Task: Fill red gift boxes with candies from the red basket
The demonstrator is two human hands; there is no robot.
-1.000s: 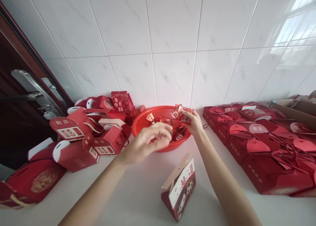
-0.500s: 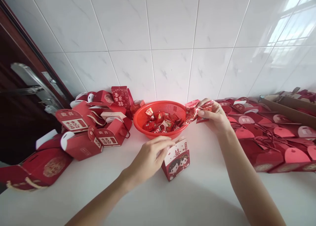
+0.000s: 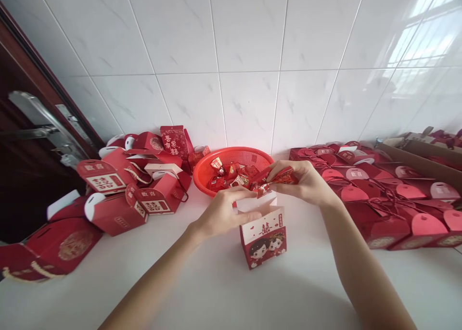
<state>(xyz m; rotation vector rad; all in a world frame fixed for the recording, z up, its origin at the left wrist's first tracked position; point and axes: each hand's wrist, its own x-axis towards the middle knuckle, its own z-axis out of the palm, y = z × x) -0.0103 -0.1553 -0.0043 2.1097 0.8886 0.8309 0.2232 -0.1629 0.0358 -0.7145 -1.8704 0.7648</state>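
A small red and white paper gift box (image 3: pixel 265 241), printed with two cartoon figures, stands on the white surface with its top open. My left hand (image 3: pixel 225 212) grips the box's upper left rim, its thumb by the front panel and fingers at the back. Over the opening, my right hand (image 3: pixel 301 181) is closed on red wrapped candies (image 3: pixel 283 177); how many is hidden by the fingers. Just behind sits a red plastic basket (image 3: pixel 202 176) holding several wrapped candies (image 3: pixel 234 173).
Several red gift boxes (image 3: pixel 117 212) are gathered at the left, near a dark door with a metal handle (image 3: pixel 46 123). Rows of closed red boxes (image 3: pixel 378 224) fill the right side, with a cardboard carton (image 3: pixel 422 159) beyond. A tiled wall (image 3: pixel 249 104) rises behind.
My right hand has moved left with the candies, from beside the basket to above the box. The box's top is now spread wider, with my left hand at its rim.
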